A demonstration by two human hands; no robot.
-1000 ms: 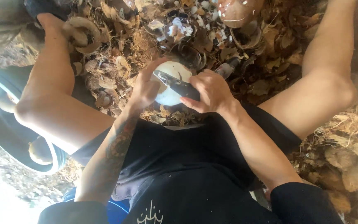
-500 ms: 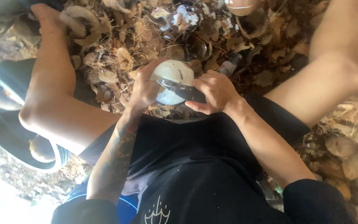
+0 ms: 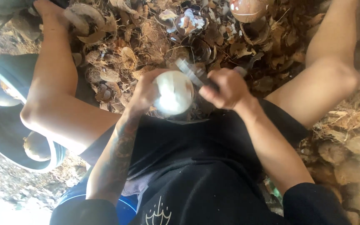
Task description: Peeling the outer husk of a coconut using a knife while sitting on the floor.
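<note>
Ringing the peeled white coconut (image 3: 173, 92): brown husk scraps (image 3: 146, 37), dark tub (image 3: 5, 125) leftward.

One head cam only, looking steeply down over wearer's chest and lap. Close range; hands mid-frame, knees at both sides. Husk-strewn ground (image 3: 146, 37) fills top edge.

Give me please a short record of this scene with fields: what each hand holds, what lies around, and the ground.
left hand: left hand cups a peeled white coconut from its side
right hand: right hand closed around the handle of a dark blade
blade position: lies over the top right of the coconut; contact cannot be told
ground: heap of brown husk pieces between the person's bare legs
other things: brown coconut at the top edge; dark basin at the left with round pieces inside; husked lumps at the right
</note>
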